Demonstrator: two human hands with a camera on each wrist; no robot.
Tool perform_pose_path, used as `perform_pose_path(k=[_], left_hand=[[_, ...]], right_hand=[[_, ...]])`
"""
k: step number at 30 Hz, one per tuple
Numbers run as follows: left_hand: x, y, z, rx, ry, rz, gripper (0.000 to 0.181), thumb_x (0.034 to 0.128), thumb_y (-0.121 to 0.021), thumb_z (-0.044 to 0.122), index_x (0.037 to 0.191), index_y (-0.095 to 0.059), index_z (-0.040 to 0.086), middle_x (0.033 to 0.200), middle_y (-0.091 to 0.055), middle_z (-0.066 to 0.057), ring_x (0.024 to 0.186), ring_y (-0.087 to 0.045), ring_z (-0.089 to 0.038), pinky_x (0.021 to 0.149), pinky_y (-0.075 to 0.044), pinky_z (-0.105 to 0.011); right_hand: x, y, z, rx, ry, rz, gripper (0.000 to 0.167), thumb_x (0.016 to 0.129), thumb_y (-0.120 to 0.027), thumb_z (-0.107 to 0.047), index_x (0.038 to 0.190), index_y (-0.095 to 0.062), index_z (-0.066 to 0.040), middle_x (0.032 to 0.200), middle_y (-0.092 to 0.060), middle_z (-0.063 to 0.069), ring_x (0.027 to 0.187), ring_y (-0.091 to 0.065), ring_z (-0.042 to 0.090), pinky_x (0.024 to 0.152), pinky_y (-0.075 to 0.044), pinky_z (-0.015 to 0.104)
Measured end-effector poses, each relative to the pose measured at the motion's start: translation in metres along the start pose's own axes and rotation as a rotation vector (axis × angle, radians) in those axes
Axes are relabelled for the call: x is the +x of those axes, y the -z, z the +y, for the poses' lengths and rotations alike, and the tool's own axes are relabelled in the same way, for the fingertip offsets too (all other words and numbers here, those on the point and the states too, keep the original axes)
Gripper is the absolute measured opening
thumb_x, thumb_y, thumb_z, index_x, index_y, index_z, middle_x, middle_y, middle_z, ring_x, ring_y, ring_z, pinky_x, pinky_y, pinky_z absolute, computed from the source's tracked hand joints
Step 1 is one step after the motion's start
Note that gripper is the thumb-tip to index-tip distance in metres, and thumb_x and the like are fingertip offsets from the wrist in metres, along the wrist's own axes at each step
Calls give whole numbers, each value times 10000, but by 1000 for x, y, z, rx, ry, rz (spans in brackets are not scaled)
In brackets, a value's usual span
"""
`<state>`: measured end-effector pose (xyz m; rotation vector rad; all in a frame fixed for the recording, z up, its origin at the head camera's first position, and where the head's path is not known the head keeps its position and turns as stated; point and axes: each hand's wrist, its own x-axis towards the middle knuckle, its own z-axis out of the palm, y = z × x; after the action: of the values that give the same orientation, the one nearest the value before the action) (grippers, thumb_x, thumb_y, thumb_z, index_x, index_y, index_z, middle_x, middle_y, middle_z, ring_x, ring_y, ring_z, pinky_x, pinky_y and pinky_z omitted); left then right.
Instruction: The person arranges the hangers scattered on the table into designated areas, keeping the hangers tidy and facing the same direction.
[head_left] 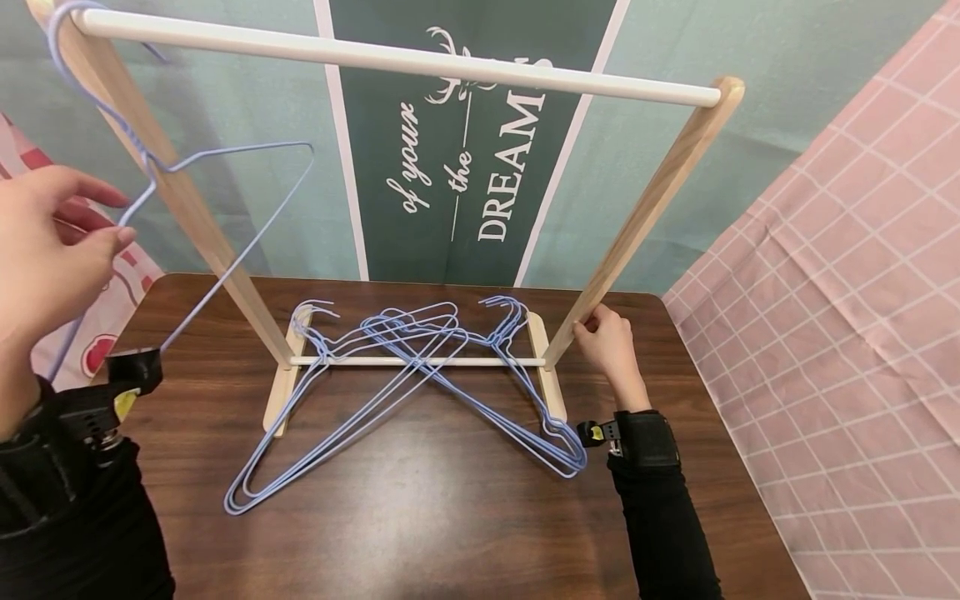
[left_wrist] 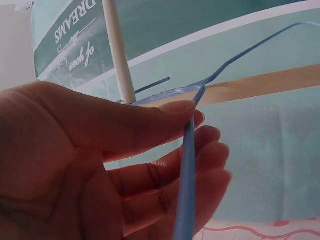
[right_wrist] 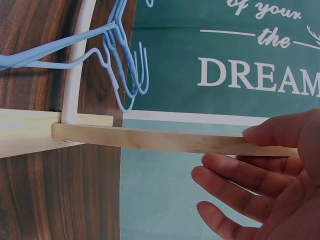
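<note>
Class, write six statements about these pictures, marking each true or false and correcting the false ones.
1. The left hand holds a thin blue wire hanger. True.
2. The right hand holds a hanger too. False: the right hand grips a pale, flat wooden upright.
3. Several other blue wire hangers overlap the white lower rod. True.
4. The rack of white rods and pale wood stands on white tile. False: it stands on a dark brown wood-grain table.
5. The white upper rod spans both uprights. True.
6. The dark green backdrop panel is blank. False: it bears white lettering.
</note>
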<state>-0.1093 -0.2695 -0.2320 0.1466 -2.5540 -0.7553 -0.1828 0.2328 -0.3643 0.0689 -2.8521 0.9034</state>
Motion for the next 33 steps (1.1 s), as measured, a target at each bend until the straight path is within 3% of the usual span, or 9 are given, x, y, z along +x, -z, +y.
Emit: perform_pose_path(k=[3,6,14,22,26,31,33], left_hand=[[-1,-1,-3,-50,-3,15,268,847,-536,-16,1109,-536,-71,686,-531,-1,488,-349,81,438,-302,-65],[-1,-2,-5,-96,-12,47,244,842,-531,-23,1082,-540,-64,640,-405,221,525,-374,71,462,-312,-63],[-5,1,-4,-72,18,98,279,870,-516,27,1144,-533,-22,772,-368,169,647,-339,64,569,-277,-47],[-9,-1,6,-104,-74,86,269,837,-556,-4,1103,-567,-45,673,-398,294,590,-379,119,534,-294,-51],[-13,-4,13,-79,-112,72,255,833,-571,36,1081,-589,-20,678,-426,253,573,-385,126,518,-300,-51],[-18,-7,20,40,-169,37,262,835,-584,122,1084,-607,43,758,-612,-82,585,-343,181,480,-287,-126],[-20,-9,21,113,-194,16,267,836,-578,167,1088,-609,82,822,-635,-154,604,-387,131,526,-301,-214]], right_hand=[[0,0,0,-1,0,3,197,869,-547,-82,976,-584,79,777,-614,220,598,-544,290,508,-381,322],[0,0,0,-1,-1,7,198,868,-549,-83,975,-584,81,780,-612,224,605,-544,295,511,-384,325],[1,-1,0,8,-1,0,206,871,-546,-83,989,-584,81,792,-615,234,594,-545,288,505,-385,317],[0,0,0,9,0,5,204,868,-547,-78,984,-582,85,784,-613,233,591,-541,286,503,-384,317],[0,-1,1,8,3,13,199,865,-552,-74,980,-583,86,785,-617,231,597,-546,289,508,-386,319],[0,-1,2,15,7,14,194,865,-552,-77,973,-586,80,789,-618,234,591,-544,287,506,-381,317],[0,-1,1,13,8,15,188,865,-552,-77,967,-588,77,782,-618,230,585,-541,281,503,-376,315]])
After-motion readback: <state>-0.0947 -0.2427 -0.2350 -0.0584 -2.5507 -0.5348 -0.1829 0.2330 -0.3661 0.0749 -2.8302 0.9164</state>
